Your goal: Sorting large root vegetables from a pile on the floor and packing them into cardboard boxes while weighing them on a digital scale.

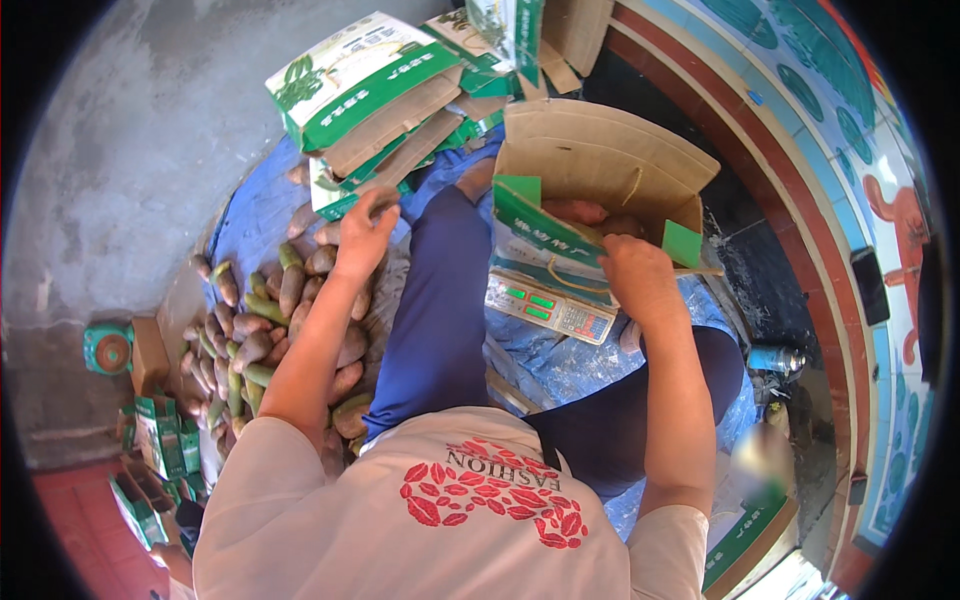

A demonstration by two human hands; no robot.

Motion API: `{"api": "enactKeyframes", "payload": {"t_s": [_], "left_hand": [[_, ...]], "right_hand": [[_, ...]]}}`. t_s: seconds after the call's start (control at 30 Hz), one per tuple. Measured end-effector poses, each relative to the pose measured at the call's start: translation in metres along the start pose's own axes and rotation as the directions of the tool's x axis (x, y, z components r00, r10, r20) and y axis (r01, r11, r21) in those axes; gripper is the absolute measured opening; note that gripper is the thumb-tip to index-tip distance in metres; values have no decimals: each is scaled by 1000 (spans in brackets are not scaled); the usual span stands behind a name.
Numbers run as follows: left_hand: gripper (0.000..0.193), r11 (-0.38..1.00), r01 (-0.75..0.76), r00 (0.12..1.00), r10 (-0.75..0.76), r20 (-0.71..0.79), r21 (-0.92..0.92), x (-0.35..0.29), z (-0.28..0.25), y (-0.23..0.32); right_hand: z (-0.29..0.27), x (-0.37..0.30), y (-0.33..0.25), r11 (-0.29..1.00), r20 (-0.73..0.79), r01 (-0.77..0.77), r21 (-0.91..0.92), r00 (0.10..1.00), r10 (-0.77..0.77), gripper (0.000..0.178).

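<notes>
An opened green-and-white cardboard carton point(545, 232) stands on a digital scale point(548, 308) with lit green displays, its brown lid flap raised. Reddish root vegetables point(575, 211) lie inside it. My right hand point(640, 275) is closed over the carton's near rim at the right corner, its fingertips partly hidden. My left hand point(364, 235) is raised over the pile of root vegetables point(290, 285), near the stacked cartons. Its fingers are loosely bent, thumb and fingers apart, with nothing visible between them. The pile mixes pinkish-brown and green pieces.
Flat green-and-white cartons point(365, 85) are stacked ahead. A blue tarp point(560, 365) covers the floor under the scale. At the right are a blue can point(776, 359) and another carton point(750, 530). More cartons point(160, 435) and a round teal device point(107, 349) are at the left.
</notes>
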State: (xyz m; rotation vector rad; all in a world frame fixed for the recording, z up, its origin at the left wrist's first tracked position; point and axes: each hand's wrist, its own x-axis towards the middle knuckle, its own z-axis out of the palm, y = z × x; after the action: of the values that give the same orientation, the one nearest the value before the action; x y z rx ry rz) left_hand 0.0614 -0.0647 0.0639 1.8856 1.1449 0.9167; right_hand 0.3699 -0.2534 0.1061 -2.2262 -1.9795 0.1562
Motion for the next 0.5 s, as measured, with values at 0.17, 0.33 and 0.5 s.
{"api": "enactKeyframes", "payload": {"t_s": [0.17, 0.33, 0.5], "left_hand": [[24, 889, 233, 967, -254, 1, 394, -74, -46, -89], [27, 588, 531, 754, -657, -23, 610, -164, -70, -134], [34, 392, 590, 527, -849, 30, 706, -249, -86, -172]], "right_hand": [[-4, 2, 1, 996, -27, 51, 78, 998, -49, 13], [-4, 1, 1, 1000, 1, -11, 25, 1000, 11, 15], [-5, 6, -3, 997, 55, -26, 68, 998, 23, 16]]}}
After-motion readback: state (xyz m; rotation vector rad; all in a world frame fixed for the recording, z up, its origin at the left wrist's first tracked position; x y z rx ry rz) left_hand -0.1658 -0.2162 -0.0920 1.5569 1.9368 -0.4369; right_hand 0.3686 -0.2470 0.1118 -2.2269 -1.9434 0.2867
